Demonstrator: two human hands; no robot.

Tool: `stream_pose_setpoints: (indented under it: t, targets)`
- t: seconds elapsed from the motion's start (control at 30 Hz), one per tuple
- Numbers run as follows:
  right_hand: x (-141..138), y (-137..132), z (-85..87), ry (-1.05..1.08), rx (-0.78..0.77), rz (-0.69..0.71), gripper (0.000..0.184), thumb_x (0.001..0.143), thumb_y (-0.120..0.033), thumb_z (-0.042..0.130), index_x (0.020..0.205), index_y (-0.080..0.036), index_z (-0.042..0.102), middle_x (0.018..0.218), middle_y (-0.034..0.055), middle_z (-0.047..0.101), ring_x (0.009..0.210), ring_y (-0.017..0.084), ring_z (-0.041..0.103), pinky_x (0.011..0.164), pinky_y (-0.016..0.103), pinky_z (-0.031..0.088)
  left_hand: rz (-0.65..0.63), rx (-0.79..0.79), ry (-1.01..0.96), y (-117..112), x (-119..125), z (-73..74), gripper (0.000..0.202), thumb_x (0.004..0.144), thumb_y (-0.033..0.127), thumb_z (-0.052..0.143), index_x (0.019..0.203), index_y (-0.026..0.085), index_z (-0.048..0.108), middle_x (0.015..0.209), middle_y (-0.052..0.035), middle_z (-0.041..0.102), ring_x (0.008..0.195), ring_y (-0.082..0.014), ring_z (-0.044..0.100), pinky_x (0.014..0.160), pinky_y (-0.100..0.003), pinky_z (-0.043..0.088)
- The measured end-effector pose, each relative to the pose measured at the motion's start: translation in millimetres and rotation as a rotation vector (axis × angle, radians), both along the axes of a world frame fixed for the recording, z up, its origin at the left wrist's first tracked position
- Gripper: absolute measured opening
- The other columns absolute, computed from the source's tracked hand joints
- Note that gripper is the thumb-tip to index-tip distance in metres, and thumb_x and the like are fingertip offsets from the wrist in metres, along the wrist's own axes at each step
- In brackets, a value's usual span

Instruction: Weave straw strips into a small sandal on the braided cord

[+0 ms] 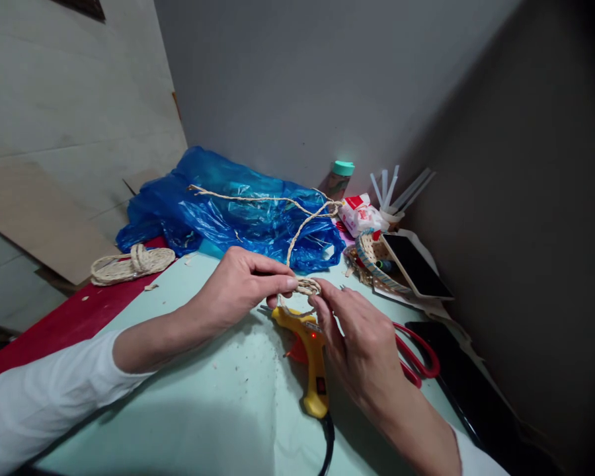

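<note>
Between my two hands is a small coil of braided straw cord [307, 286]. My left hand [250, 281] pinches its left side between thumb and fingers. On the right side, my right hand [359, 330] grips the coil with thumb and fingertips. From the coil a loose length of the cord [297, 238] runs up and away over a blue plastic bag [228, 205]. Just below the hands lies a yellow glue gun [316, 370] with a small red light lit. Red-handled scissors [421, 354] lie partly behind my right hand.
A bundle of braided cord [133, 263] rests on red cloth at left. At the back right stand a jar with a green lid [343, 169], a cup of glue sticks [391, 213] and a woven basket [371, 258] with a phone [416, 264] leaning on it. A black object [471, 383] lies at right.
</note>
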State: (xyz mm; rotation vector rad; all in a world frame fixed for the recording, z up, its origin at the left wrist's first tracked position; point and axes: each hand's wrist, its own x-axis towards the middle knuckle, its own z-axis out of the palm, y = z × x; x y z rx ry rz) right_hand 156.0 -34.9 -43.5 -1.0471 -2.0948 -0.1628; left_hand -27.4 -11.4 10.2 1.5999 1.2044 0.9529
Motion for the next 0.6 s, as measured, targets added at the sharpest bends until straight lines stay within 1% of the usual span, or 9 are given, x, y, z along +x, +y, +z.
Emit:
stream_pose_setpoints:
  t: [0.07,0.13,0.2,0.3,0.4,0.5,0.53,0.6]
  targets:
    - [0.3,0.1,0.1,-0.049,0.015,-0.022,0.019,0.097,-0.019,0.047,0.108,-0.012,0.061,0.078,0.0093,0.069,0.065,0.019,0.058,0.062,0.033,0.045,-0.009,-0.040,-0.022,1.3,-0.7,-1.7,0.013,0.076,0.021,0.068,0.067,0.015,0.076,0.048,0.0021,0.057,0.046,-0.0080,0.045,0.046,-0.020,0.035]
    - [0.0,-0.1,-0.1,-0.075,0.026,-0.045,0.016,0.097,-0.019,0.047,0.098,-0.013,0.062,0.075,0.0088,0.068,0.063,0.019,0.057,0.062,0.032,0.043,-0.023,-0.078,-0.053,2.4,-1.2,-4.3,0.013,0.077,0.023,0.069,0.069,0.015,0.076,0.050,0.0017,0.058,0.048,-0.0079,0.046,0.046,-0.020,0.033]
    - [-0.8,-0.4,-0.4,-0.078,0.020,-0.061,0.019,0.097,-0.019,0.045,0.087,-0.015,0.061,0.070,0.0070,0.065,0.060,0.017,0.056,0.060,0.030,0.041,-0.028,-0.099,-0.082,2.2,-0.6,-7.6,0.015,0.078,0.027,0.070,0.072,0.016,0.077,0.052,0.0014,0.060,0.050,-0.0077,0.046,0.046,-0.020,0.031]
    - [-2.7,-1.7,-0.2,-0.010,-0.004,-0.071,0.027,0.097,-0.018,0.043,0.074,-0.016,0.057,0.062,0.0026,0.058,0.052,0.013,0.051,0.054,0.027,0.036,0.014,-0.075,-0.109,-1.2,3.1,-13.6,0.017,0.078,0.031,0.070,0.078,0.016,0.078,0.052,0.0018,0.060,0.049,-0.0074,0.044,0.047,-0.020,0.031]
    - [-5.1,-3.8,1.6,0.141,-0.115,-0.066,0.031,0.097,-0.020,0.044,0.067,-0.018,0.053,0.055,-0.0024,0.050,0.045,0.009,0.043,0.049,0.025,0.031,0.061,-0.029,-0.152,-6.5,9.1,-20.2,0.017,0.078,0.031,0.071,0.078,0.016,0.078,0.053,0.0018,0.060,0.049,-0.0076,0.044,0.047,-0.020,0.033]
    - [-8.2,-5.7,3.7,0.272,-0.245,-0.094,0.034,0.094,-0.022,0.046,0.060,-0.019,0.046,0.050,-0.0053,0.041,0.043,0.008,0.034,0.046,0.023,0.027,0.088,-0.014,-0.203,-11.4,14.8,-25.2,0.016,0.079,0.030,0.070,0.078,0.015,0.077,0.061,0.0001,0.065,0.052,-0.0088,0.049,0.048,-0.021,0.037]
    - [-9.4,-6.1,4.3,0.309,-0.277,-0.108,0.034,0.093,-0.023,0.047,0.059,-0.019,0.045,0.050,-0.0054,0.040,0.043,0.008,0.034,0.046,0.023,0.027,0.091,-0.011,-0.211,-12.8,16.3,-26.3,0.016,0.080,0.029,0.070,0.079,0.015,0.077,0.064,-0.0004,0.067,0.054,-0.0090,0.050,0.049,-0.021,0.038]
    - [-12.1,-6.6,5.9,0.388,-0.348,-0.127,0.034,0.092,-0.026,0.048,0.059,-0.019,0.046,0.050,-0.0044,0.044,0.044,0.008,0.037,0.047,0.024,0.029,0.093,0.003,-0.215,-15.0,18.6,-27.7,0.016,0.080,0.029,0.070,0.082,0.016,0.078,0.068,-0.0006,0.069,0.055,-0.0091,0.053,0.051,-0.020,0.041]
